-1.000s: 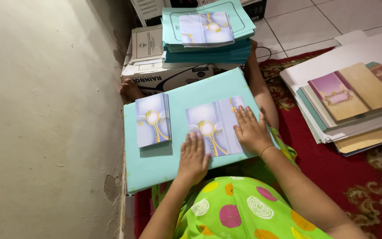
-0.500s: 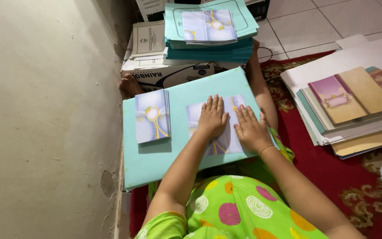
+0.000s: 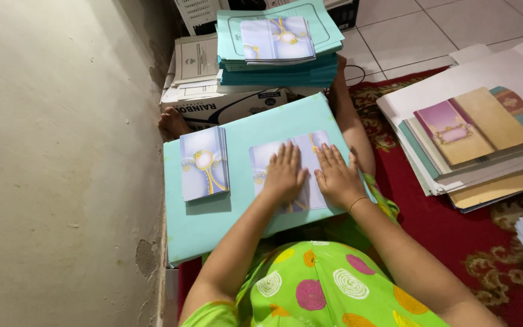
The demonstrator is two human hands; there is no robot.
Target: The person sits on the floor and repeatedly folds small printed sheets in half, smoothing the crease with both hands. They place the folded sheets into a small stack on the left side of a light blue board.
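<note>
- Your left hand (image 3: 284, 175) and right hand (image 3: 336, 177) press flat, fingers spread, on the pale printed paper card (image 3: 292, 175).
- A stack of matching cards (image 3: 203, 163) lies near the turquoise board's (image 3: 213, 224) left edge (untouched).
- Your left hand has slid closer beside the right.

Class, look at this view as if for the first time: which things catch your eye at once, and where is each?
Both hands, the left hand and the right hand, lie flat side by side on an open lilac card at the middle of a turquoise board across the person's lap. A stack of folded lilac cards sits on the board nearer the wall. Below, the bright green spotted garment fills the lower edge.
</note>
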